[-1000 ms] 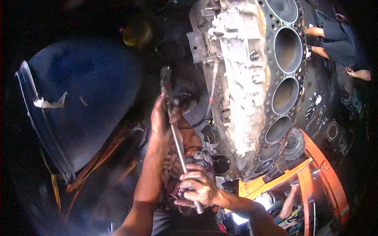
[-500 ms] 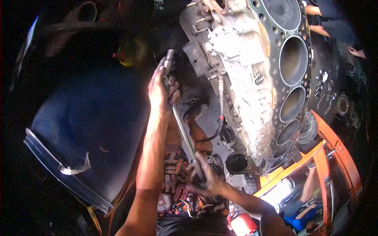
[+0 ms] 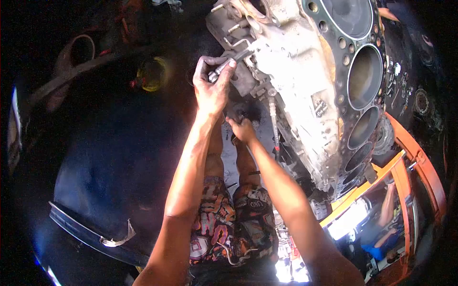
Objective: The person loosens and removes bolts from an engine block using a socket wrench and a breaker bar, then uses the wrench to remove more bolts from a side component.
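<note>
My left hand point(image 3: 212, 88) is closed around a metal socket wrench point(image 3: 220, 70); its bright rounded end shows between thumb and fingers. The dark part of the tool points up and right, overlapping the side of the engine block point(image 3: 305, 90) in this view. Lower and to the right, my right hand point(image 3: 244, 129) is held low beside the block with its fingers curled; what it holds, if anything, is hidden. Large round cylinder bores point(image 3: 365, 78) line the top face of the block, and a hose with a metal fitting point(image 3: 273, 107) hangs from its near side.
An orange metal frame point(image 3: 393, 167) stands at the lower right, with another person's arm point(image 3: 387, 205) beyond it. Small metal parts point(image 3: 393, 71) lie on the dark floor at right. To my left is a large dark curved panel point(image 3: 114, 157) with a light edge strip.
My left hand has turned and moved up and right with the socket wrench, towards the block. My right hand has left the bar's lower end, moving up and forward. The view has shifted slightly.
</note>
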### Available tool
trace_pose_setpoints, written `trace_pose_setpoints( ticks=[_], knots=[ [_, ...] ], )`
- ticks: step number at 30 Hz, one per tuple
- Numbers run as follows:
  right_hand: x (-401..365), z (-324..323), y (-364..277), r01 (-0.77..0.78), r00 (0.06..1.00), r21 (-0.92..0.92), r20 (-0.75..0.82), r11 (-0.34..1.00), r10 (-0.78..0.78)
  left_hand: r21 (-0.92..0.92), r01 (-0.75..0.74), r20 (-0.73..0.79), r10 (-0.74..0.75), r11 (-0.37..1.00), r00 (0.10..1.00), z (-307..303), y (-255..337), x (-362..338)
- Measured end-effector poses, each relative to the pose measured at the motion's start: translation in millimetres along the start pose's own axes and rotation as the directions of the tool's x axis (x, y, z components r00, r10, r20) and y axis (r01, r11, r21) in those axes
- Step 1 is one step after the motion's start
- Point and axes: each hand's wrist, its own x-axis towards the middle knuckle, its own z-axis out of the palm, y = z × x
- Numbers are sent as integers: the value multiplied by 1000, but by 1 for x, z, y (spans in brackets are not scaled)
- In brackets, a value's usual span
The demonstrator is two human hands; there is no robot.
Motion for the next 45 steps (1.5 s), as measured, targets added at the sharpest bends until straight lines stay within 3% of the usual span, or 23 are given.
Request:
trace_pose_setpoints(
  ticks=[3, 7, 10, 13, 16, 19, 20, 23, 24, 26, 28, 29, 31, 34, 37, 40, 44, 45],
  knots=[
    [13, -8, -25, 30, 997, -14, -66, 999, -31, 111, -8, 53, 2, 994, 999, 0, -1, 10],
    [37, -10, -23, 49, 998, 91, -34, 995, -46, 73, -63, 86, 57, 995, 995, -1, -15, 21],
    [48, -8, -23, 26, 998, 56, -58, 998, -23, 59, -154, 120, 146, 986, 982, 0, -21, 18],
    [56, -4, -25, 195, 975, 152, -140, 969, -174, 86, -267, 115, 256, 960, 960, 1, -26, 20],
    [80, 3, -26, 174, 983, 170, -83, 970, -162, 117, -289, 117, 276, 950, 954, 6, -27, 21],
    [86, 23, -18, 342, 932, 220, -202, 913, -301, 210, -337, 174, 304, 918, 937, 3, -28, 27],
    [82, 25, -22, 396, 909, 152, -204, 906, -363, 280, -368, 198, 322, 887, 926, 3, -25, 26],
    [41, 3, -51, 193, 972, -18, -134, 981, -193, 297, -381, 193, 335, 876, 922, 4, -20, 25],
    [40, 15, -37, 114, 990, 102, -99, 988, -104, 262, -376, 187, 335, 889, 923, 5, -20, 28],
    [21, 14, -15, 148, 983, -32, -103, 988, -151, 259, -293, 112, 273, 920, 956, 12, -17, 23],
    [14, -13, -22, 23, 999, -100, 27, 995, -20, 267, -273, 29, 275, 924, 961, 19, -17, 23],
    [14, -9, -17, 32, 998, -50, -55, 998, -35, 250, -231, 5, 237, 940, 972, 22, -16, 24],
    [34, -8, -2, 26, 999, -38, -34, 999, -27, 225, -143, -50, 158, 964, 986, 24, -11, 22],
    [37, -18, 2, 37, 999, 36, 13, 999, -38, 237, -197, -142, 234, 951, 962, 29, -7, 21],
    [49, -2, 19, 37, 990, -41, -133, 998, -42, 273, -244, -205, 304, 931, 930, 28, -21, 25],
    [34, -26, -10, -112, 991, 43, 84, 993, 108, 328, -274, -231, 358, 904, 905, 27, -24, 25],
    [43, -19, 3, -22, 993, -59, -117, 998, 15, 289, -242, -283, 324, 926, 902, 30, -23, 23],
    [44, -22, 7, -37, 996, -82, -79, 996, 31, 280, -251, -287, 330, 927, 900, 31, -25, 24]
  ],
)
